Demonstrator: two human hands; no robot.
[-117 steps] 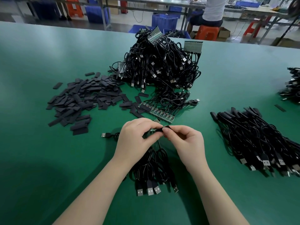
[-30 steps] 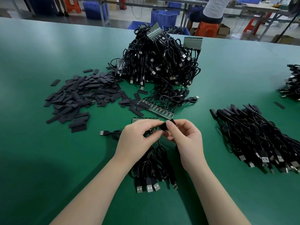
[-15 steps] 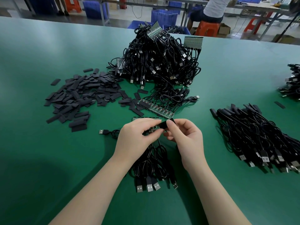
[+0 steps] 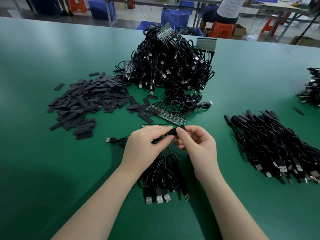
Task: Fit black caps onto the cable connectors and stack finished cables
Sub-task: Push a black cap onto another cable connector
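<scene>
Here both hands meet over the green table [image 4: 43,63], a little nearer the person than the strip of small circuit boards [image 4: 165,115]. The right hand [image 4: 199,146] pinches a black cap [image 4: 174,132] between thumb and forefinger, its other fingers curled beneath. The left hand [image 4: 147,146] has its fingers curled round the cable end at the cap's left side, so the two hands touch at the fingertips; the connector itself is hidden under the fingers, and how far the cap sits on it cannot be told. Under the wrists lies a small bundle of cables [image 4: 162,172] with its USB plugs [image 4: 158,198] pointing toward the person, and one loose USB plug [image 4: 110,140] lies just left of the left hand.

To the left, well apart from the hands, a spread of loose black caps [image 4: 83,103] covers the table. Behind the hands rises a big tangled heap of cables [image 4: 171,64], with more circuit strips poking out of its top and right side. To the right lies the stack of capped cables [image 4: 277,146], laid roughly parallel, capped ends away from the person. Another cable pile [image 4: 311,87] sits at the far right edge. Beyond the table a seated person [image 4: 226,9] on an orange stool [image 4: 220,30] and blue crates [image 4: 174,17] show
</scene>
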